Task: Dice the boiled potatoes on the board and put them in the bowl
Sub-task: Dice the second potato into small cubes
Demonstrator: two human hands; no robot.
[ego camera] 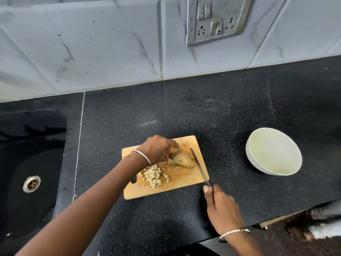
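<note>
A wooden cutting board (184,183) lies on the black counter. On it sits a sliced boiled potato (183,159), and my left hand (156,149) holds its left end with curled fingers. A pile of potato dice (154,176) lies on the board below that hand. My right hand (219,206) grips the handle of a knife (199,166), whose blade rests along the board's right edge, just right of the potato. A white bowl (258,161) stands empty on the counter to the right of the board.
A black sink (31,163) with a metal drain lies at the left. The tiled wall with a switch panel (215,19) rises behind the counter. The counter's front edge runs at the lower right, with floor below it.
</note>
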